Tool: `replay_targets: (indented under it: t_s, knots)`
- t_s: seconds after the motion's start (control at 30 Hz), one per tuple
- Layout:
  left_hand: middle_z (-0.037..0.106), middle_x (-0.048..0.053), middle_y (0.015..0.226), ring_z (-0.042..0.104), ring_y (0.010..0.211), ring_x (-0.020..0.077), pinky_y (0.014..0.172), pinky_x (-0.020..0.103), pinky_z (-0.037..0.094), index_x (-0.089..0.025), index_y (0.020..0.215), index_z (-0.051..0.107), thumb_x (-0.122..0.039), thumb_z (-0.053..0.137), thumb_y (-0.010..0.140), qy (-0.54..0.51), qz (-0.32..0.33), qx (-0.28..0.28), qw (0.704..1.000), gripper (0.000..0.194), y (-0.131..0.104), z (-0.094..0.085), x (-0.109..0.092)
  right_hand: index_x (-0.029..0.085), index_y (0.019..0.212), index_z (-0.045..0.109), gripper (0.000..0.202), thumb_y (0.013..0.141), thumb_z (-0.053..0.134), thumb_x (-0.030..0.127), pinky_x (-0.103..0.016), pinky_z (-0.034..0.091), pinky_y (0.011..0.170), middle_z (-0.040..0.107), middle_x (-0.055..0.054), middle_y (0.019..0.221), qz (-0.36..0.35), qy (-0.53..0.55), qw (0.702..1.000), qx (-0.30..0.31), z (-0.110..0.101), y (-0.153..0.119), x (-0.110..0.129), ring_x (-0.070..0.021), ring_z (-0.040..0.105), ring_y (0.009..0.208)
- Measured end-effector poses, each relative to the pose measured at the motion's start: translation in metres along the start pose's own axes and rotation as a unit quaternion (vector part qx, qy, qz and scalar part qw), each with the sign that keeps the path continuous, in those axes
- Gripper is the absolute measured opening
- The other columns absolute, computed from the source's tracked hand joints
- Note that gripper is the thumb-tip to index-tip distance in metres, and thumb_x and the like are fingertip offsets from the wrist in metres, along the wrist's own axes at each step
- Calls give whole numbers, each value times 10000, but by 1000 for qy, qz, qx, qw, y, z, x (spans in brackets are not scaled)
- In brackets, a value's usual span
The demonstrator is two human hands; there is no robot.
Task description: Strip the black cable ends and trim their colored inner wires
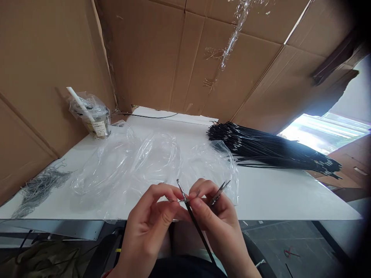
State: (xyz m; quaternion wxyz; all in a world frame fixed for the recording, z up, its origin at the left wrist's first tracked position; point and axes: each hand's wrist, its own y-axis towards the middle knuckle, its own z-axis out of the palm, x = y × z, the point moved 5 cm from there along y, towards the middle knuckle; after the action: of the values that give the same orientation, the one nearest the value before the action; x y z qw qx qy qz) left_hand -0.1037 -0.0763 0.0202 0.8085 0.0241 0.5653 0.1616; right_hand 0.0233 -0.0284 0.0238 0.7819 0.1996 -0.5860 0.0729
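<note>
A black cable [198, 230] with a silvery bare end slants up between my hands. Across it, just below that end, runs a thin silvery strand [182, 200]. My left hand [153, 220] pinches one side of the strand between thumb and forefinger. On the other side, my right hand [218, 224] pinches it against the cable. A small metal tool with two thin, parted tips [220, 192] also sticks out of my right hand; whether it is scissors or tweezers I cannot tell, as the rest is hidden in the palm.
Clear plastic bags [156, 158] lie on the white table [284, 197]. A bundle of black cables [269, 148] lies at right, a heap of grey strands [43, 189] at left. A bagged cup [98, 119] with a straw stands by the cardboard walls [150, 58].
</note>
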Motion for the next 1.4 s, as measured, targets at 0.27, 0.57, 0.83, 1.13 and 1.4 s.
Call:
replay_targets:
  t_s: [0.27, 0.57, 0.83, 1.13, 1.4]
  knots:
    - [674, -49, 987, 660, 937, 99, 842, 141, 546, -349, 1013, 703, -201, 649, 958, 85, 109, 17, 990, 167, -2, 5, -12, 233, 787, 689, 118, 895, 734, 249, -225, 425, 611, 621, 15, 752, -84, -68, 994, 5, 2, 1, 17, -112, 551, 675]
    - [682, -80, 871, 669, 826, 75, 795, 97, 524, -321, 912, 686, -262, 594, 996, 103, 61, 5, 993, 138, 2, 0, -12, 263, 879, 679, 87, 945, 683, 319, -207, 361, 614, 538, 30, 794, -34, -46, 998, 15, 2, -3, 8, -95, 457, 683]
    - [697, -84, 783, 702, 686, 61, 705, 79, 523, -275, 816, 708, -301, 666, 950, 56, -31, -18, 998, 143, 1, -3, -4, 221, 895, 631, 130, 944, 690, 326, -165, 277, 497, 449, 52, 690, 94, 173, 978, 75, 9, -4, -6, -44, 310, 519]
    - [699, -52, 708, 677, 635, 78, 674, 111, 548, -233, 781, 729, -356, 760, 875, -29, -87, -28, 995, 158, 7, -4, 13, 212, 915, 601, 106, 945, 664, 292, -137, 90, 366, 264, 103, 575, 150, 356, 909, 157, 23, 1, -18, -29, 76, 422]
    - [744, -71, 698, 707, 576, 69, 580, 50, 534, -268, 763, 767, -245, 775, 853, 9, -65, -18, 998, 93, 9, -3, 3, 291, 1024, 622, 204, 870, 752, 328, -222, 215, 393, 515, 36, 809, 30, 136, 984, 112, 4, -7, -15, -48, 272, 450]
